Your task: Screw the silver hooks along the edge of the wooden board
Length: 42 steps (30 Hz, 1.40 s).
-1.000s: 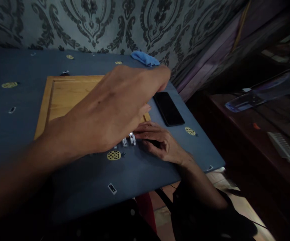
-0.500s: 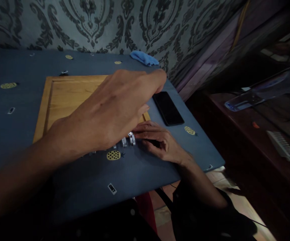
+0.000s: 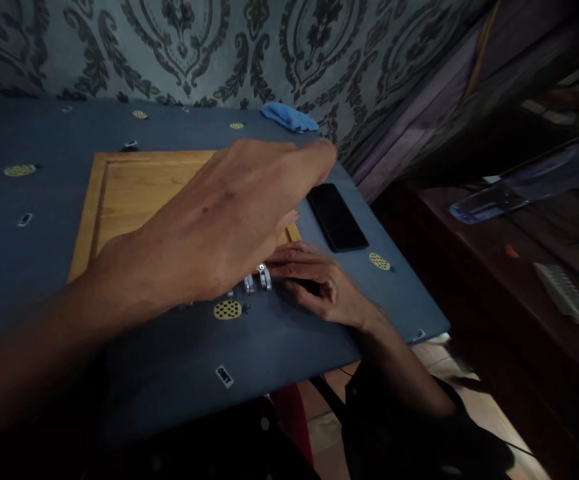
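My left hand (image 3: 224, 213) is raised over the right part of a wooden board (image 3: 134, 200), its back toward me. Its fingers are curled closed, and whatever is in them is hidden behind the hand. At the board's near right corner, my right hand (image 3: 322, 280) rests low with its fingers bent and pressed together. Its fingertips meet a small silver metal piece (image 3: 265, 277) with a round screw-like top; the inside of the grip is hidden. Beside it stands another small silver metal piece (image 3: 248, 285). More bits of metal show partly under my left wrist.
A black phone (image 3: 338, 218) lies right of the board. A blue cloth (image 3: 289, 117) sits at the table's back edge by the patterned wall. The table (image 3: 179, 373) has a blue pineapple-print cover. At right stands a dark red surface (image 3: 509, 267) with a clear plastic object (image 3: 509, 190).
Both hands keep nearly the same pose and place. The whole view has shifted very slightly; no object has visibly moved.
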Available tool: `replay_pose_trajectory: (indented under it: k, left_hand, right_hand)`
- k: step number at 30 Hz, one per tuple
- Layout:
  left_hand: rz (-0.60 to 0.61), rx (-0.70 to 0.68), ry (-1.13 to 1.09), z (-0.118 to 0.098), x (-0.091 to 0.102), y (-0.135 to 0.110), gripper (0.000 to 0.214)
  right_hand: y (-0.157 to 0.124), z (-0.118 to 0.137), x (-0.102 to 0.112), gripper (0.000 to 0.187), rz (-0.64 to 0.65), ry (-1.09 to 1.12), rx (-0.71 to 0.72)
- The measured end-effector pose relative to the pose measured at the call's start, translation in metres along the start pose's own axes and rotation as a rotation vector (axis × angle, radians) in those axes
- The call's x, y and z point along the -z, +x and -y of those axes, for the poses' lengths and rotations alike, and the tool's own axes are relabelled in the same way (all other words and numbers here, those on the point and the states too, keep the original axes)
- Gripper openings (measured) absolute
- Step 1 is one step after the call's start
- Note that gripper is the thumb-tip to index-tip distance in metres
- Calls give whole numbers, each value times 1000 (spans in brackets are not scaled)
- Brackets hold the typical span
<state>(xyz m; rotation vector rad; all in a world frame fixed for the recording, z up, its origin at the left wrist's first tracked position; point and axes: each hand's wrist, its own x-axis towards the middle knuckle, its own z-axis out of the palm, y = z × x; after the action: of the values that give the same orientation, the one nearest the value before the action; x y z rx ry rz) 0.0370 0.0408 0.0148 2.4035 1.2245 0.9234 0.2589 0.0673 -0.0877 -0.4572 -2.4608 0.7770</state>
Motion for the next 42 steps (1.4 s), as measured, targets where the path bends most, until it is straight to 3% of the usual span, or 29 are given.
replay_pose_trajectory:
  k: [3,6,9,14,19,24,29,35,42]
  left_hand:
    - [-37,79,-74,-1,4,-1,11]
    - [-64,142,-58,-4,7,-2,9]
    - [-19,82,94,-5,8,-2,13]
    - [14,16,269,-4,8,-1,16]
    - [60,129,211,-7,9,0,18]
    - [40,82,243,-8,9,-1,20]
    - [57,62,119,-6,9,0,14]
    - [40,225,-57,-8,7,0,5]
    - [44,46,95,-6,4,-1,18]
  right_hand:
    - [0,0,-2,19,-21,-6,16]
    - [0,0,-6,25,-51,-37,14]
    - [0,0,-12,29,-110,-85,1]
    - [1,2,-19,19,-171,-126,-24]
    - [2,4,-20,14,-184,-113,-48]
    - [3,4,-18,9,-166,-107,-80]
    - [2,2,-17,12,-158,-90,-73]
    - [2,1,-17,14,-155,-85,-57]
    - [1,0,-17,16,-165,-103,-34]
